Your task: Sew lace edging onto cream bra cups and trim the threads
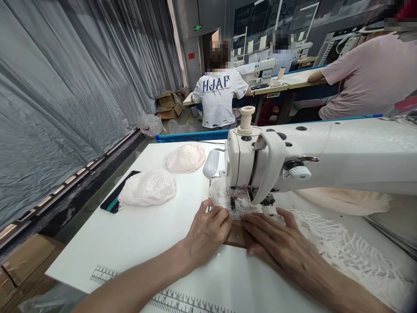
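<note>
White lace fabric (219, 188) lies under the needle area of a white sewing machine (312, 152). My left hand (210, 228) has its fingers curled and pinched at the near left edge of the lace, just left of the presser foot (233, 203). My right hand (276, 239) lies fairly flat, fingers stretched over the lace right of the foot. Between the hands a brown plate (239, 237) shows on the machine bed. More lace (348, 248) trails to the right, beside and beyond my right forearm.
Two lace bra cups, a white one (148, 189) and a pale pink one (185, 158), sit on the white table (130, 243); the white one partly covers a dark flat object (112, 204). Beige fabric (345, 201) lies behind the machine arm. Other people sit at machines ahead.
</note>
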